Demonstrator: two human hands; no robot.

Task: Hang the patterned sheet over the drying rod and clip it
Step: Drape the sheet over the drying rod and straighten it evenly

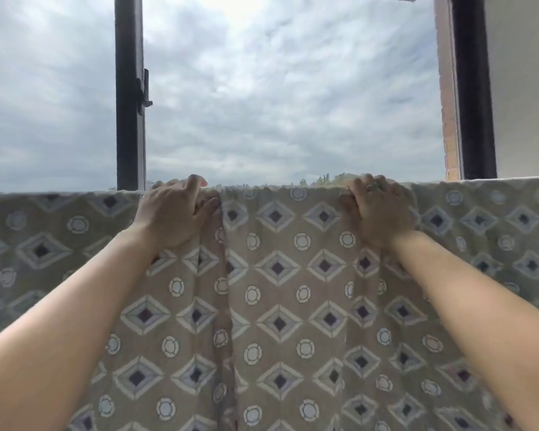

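Observation:
The patterned sheet (280,290), beige with diamond and circle motifs, hangs across the whole width of the view, draped over a horizontal line at about mid-height. The drying rod itself is hidden under the fabric. My left hand (175,213) grips the top fold of the sheet left of centre, fingers curled over the edge and thumb on the near side. My right hand (377,209), wearing a ring, grips the top fold right of centre the same way. A vertical crease runs down the sheet between my hands. No clip is in view.
Beyond the sheet an open window shows cloudy sky. A dark window frame post (129,88) with a latch stands at the left. Another dark frame (473,88) and a pale wall (523,88) stand at the right.

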